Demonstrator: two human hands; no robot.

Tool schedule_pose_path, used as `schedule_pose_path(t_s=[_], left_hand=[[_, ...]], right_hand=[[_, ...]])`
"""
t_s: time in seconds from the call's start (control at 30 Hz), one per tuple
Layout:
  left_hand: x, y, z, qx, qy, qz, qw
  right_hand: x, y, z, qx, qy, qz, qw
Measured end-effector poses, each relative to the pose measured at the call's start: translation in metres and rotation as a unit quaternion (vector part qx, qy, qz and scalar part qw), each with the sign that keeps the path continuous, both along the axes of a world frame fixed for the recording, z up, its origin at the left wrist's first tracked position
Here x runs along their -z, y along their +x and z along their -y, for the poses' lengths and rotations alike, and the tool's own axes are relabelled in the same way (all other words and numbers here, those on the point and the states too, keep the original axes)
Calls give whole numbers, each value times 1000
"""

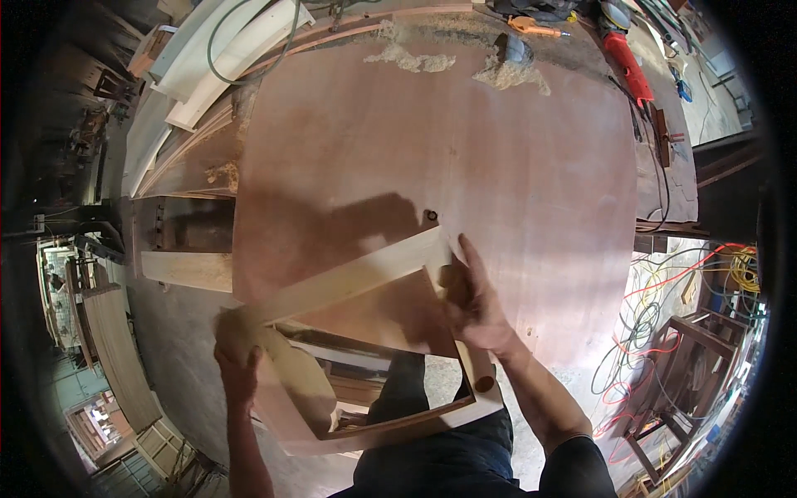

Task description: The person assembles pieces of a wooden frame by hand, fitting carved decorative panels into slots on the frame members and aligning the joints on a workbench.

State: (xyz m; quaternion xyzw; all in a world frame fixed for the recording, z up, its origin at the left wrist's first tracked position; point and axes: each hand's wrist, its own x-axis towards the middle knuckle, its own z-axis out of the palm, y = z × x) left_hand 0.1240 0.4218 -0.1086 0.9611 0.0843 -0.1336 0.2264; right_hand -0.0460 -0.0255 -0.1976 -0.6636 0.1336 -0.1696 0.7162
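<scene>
Both hands closed on one piece: left hand (239, 373) grasps the left corner of an open wooden frame (357, 278), contact partly blurred; right hand (481, 311) grasps its right side near the upper corner, index finger extended upward along the outside. Frame sits at lower centre of the picture, directly between the two hands, neither clearly nearer to it. Key relation: upper rail slants from the left hand up toward the right hand, so the right-hand end lies higher in the picture; true long axis uncertain because of the view angle and lens bend. Right side carries a round brown spot (484, 383) near its lower end. Lower part of the frame overlaps the wearer's dark trousers (440, 465), which also show through the opening. Beyond the upper rail: broad reddish plywood sheet (540, 166), with shadow falling on it; contact between rail and sheet cannot be told. Small dark ring (432, 215) on the sheet, just above the frame's upper corner. Left of the sheet, a pale timber piece (187, 270). Further out, sawdust (415, 60) at the sheet's far edge, a red power tool (628, 70) at upper right, long pale boards (237, 58) at upper left, tangled cables (656, 332) on the floor at right.
</scene>
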Motion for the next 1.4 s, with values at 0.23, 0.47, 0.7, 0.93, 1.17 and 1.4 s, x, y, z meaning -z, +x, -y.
schedule_pose_path(t_s=[0.23, 0.47, 0.7, 0.93, 1.17, 1.4], left_hand=[[-126, 7, 156, -17, -446, -2, 895], [-79, -41, 287, 247, -756, -216, 567], [-23, -62, 347, 475, -460, -386, 644], [82, -86, 426, 648, -151, -120, 737], [91, -108, 484, 555, -113, 171, 806], [116, -82, 503, 524, -150, 202, 814]], right_hand=[[-138, -108, 120, 96, 261, 126, 952], [-173, -345, 204, 184, 115, 96, 971], [-91, -470, 101, 328, 337, -101, 877], [18, -452, 37, 442, 307, -195, 820], [55, -389, 16, 474, 400, -238, 747], [45, -345, 23, 468, 404, -219, 755]])
